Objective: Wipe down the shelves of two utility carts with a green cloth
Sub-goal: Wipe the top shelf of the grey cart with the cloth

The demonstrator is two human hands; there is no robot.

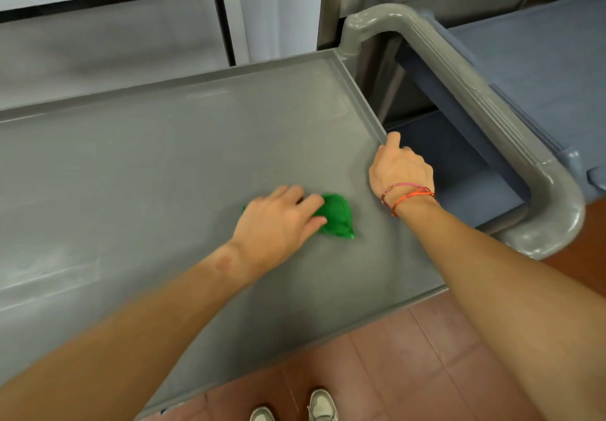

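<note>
Two grips busy: left grip (278, 220) presses flat on the bunched green cloth (338, 215) mid top shelf (164, 158) of the grey utility cart (459, 99), right grip (398, 171) clenched round that shelf's right rim.

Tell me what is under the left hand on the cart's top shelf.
The green cloth, bunched, lies under the left hand on the gray top shelf; its right end shows past the fingers. How much cloth the palm covers cannot be seen.
</note>
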